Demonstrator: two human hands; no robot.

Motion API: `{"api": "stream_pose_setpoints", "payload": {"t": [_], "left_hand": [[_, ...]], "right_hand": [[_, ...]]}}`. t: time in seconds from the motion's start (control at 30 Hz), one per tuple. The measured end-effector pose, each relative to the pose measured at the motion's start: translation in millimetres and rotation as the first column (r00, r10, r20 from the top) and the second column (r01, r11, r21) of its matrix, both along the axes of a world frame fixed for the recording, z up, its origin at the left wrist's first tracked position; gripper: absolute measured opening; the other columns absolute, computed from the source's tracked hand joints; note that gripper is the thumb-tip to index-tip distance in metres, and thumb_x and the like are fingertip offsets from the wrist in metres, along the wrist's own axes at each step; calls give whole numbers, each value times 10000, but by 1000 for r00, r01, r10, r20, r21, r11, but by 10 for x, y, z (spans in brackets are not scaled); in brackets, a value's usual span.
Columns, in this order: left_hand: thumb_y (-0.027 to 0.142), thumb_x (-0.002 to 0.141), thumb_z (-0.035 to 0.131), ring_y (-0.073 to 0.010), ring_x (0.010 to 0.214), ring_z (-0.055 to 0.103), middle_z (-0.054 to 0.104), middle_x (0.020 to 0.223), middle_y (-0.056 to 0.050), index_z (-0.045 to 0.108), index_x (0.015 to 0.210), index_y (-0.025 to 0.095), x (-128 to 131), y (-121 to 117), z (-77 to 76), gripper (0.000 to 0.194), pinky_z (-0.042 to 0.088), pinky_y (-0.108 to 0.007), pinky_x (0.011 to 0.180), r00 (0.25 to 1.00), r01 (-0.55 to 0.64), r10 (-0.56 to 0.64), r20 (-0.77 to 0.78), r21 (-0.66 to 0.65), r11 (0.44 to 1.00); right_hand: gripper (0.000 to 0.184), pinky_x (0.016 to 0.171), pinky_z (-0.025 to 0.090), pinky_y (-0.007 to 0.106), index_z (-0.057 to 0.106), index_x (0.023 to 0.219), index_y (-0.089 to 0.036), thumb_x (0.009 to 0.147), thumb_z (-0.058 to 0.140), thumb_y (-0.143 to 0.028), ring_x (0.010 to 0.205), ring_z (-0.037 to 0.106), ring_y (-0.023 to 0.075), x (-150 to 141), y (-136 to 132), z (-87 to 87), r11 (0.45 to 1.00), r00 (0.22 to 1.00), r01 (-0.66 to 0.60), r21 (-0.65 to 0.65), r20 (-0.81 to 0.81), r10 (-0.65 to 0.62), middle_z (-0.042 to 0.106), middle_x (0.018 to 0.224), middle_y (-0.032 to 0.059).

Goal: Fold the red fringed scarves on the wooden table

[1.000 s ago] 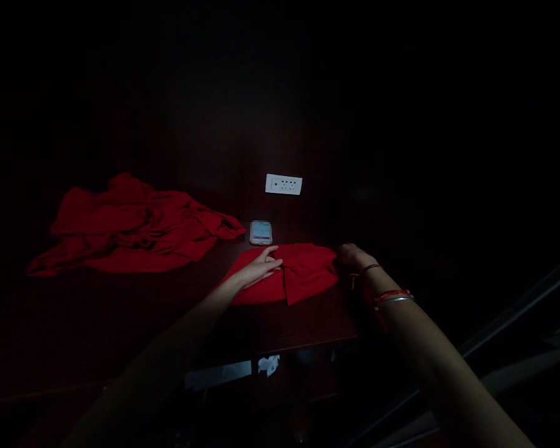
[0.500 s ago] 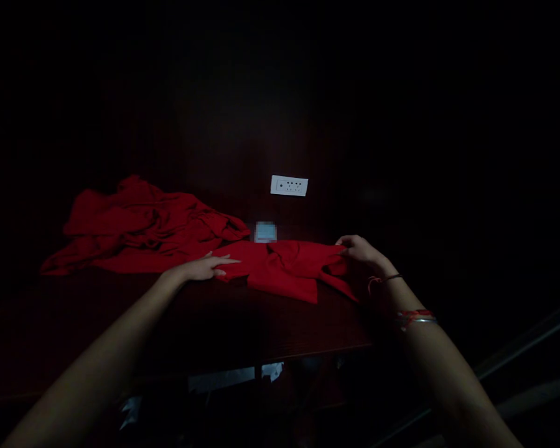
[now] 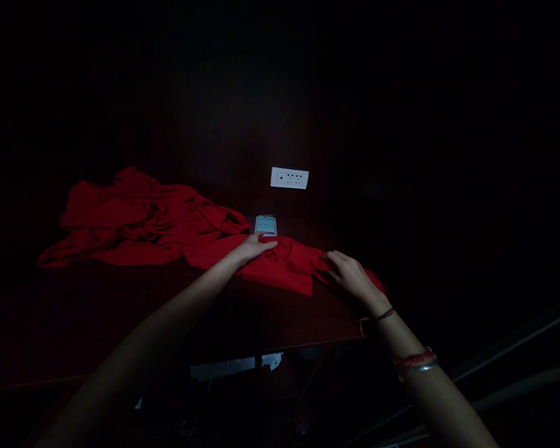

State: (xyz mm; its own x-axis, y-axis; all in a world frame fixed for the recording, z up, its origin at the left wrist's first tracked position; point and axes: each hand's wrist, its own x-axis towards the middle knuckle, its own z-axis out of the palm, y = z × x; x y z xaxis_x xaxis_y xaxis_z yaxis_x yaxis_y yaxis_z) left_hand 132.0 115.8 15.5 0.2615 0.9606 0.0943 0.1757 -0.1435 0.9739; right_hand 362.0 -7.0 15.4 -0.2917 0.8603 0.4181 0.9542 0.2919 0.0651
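A length of red cloth [image 3: 280,279] lies partly folded on the dark tabletop, with one flap hanging toward the front. My left hand [image 3: 256,247] rests on its upper part, fingers stretched and thumb apart. At the cloth's right part, my right hand [image 3: 351,275] has its fingers curled together on the fabric; the fingertips are partly hidden. A bit of the cloth shows beyond that hand on the right. Just behind my left hand lies a phone [image 3: 266,224] with its screen lit.
A crumpled heap of red fabric [image 3: 140,218] covers the left of the dark wooden table [image 3: 280,323]. On the back wall is a white socket panel [image 3: 289,178]. Pale papers [image 3: 224,368] show below the table's front edge. The surroundings are very dark.
My left hand has slid right and farther back over the cloth. My right hand has come slightly left and nearer, uncovering cloth at the right. The view has shifted slightly.
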Motion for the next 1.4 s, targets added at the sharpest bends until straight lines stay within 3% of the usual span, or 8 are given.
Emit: {"api": "stream_pose_setpoints", "payload": {"t": [0.2,0.37,0.57,0.73,0.83,1.0,1.2,1.4], "left_hand": [[63,590,543,-74,520,488,501,570,36,581,776,132,137,-2,60,202,398,-188,532,967,-168,168,193,-15,986],[52,620,539,-104,645,559,556,663,3,547,728,152,-27,-34,-39,148,457,-250,673,867,31,137,479,-327,945],[155,707,546,-96,606,564,557,717,6,465,1021,216,16,-257,-200,331,469,-261,652,829,328,-65,556,-389,861],[94,620,600,-51,602,534,522,658,47,442,1083,191,95,-412,-159,499,426,-178,642,861,268,-154,485,-177,947],[146,610,597,-49,523,486,496,584,61,471,1043,145,136,-432,-147,451,392,-156,536,880,222,-197,433,-8,975],[163,623,547,-50,482,437,498,603,46,502,990,124,109,-480,-96,372,320,-147,438,941,214,-217,259,37,976],[157,641,519,-31,359,323,392,487,82,525,945,137,-28,-592,3,305,212,-146,354,988,156,-155,23,-89,984],[240,643,551,-46,327,356,378,461,92,522,967,160,-158,-612,7,335,220,-161,349,934,302,-328,-141,-179,937]], "right_hand": [[173,537,275,226,501,841,-193,761,362,-129,631,443,128,150,-63,55,933,945,289,215,89,-314,485,818,42],[222,557,283,237,488,899,-170,743,352,-88,663,461,144,310,-152,-163,862,876,461,213,49,-480,501,819,62],[384,707,351,267,483,1021,-172,651,456,-76,870,482,180,310,-154,-191,948,956,291,-129,8,-293,498,993,82],[415,807,352,285,456,1091,-174,683,517,-221,959,457,173,133,-119,47,981,973,-39,-190,-231,-6,485,1063,79],[403,708,395,270,454,1084,-154,706,503,-283,783,521,155,-23,-77,51,976,924,4,-216,-374,-86,562,867,62],[362,556,388,240,478,988,-184,637,544,-237,568,482,121,-167,-20,-122,970,735,106,-218,-640,-225,495,612,-23],[306,447,371,205,392,902,-219,636,515,-310,482,423,82,-153,-120,-320,994,244,73,-82,-965,-98,412,638,-56],[306,701,401,272,426,1010,-196,705,443,-215,748,485,132,-181,-293,-423,999,680,18,-45,-731,-46,495,830,22]]}}
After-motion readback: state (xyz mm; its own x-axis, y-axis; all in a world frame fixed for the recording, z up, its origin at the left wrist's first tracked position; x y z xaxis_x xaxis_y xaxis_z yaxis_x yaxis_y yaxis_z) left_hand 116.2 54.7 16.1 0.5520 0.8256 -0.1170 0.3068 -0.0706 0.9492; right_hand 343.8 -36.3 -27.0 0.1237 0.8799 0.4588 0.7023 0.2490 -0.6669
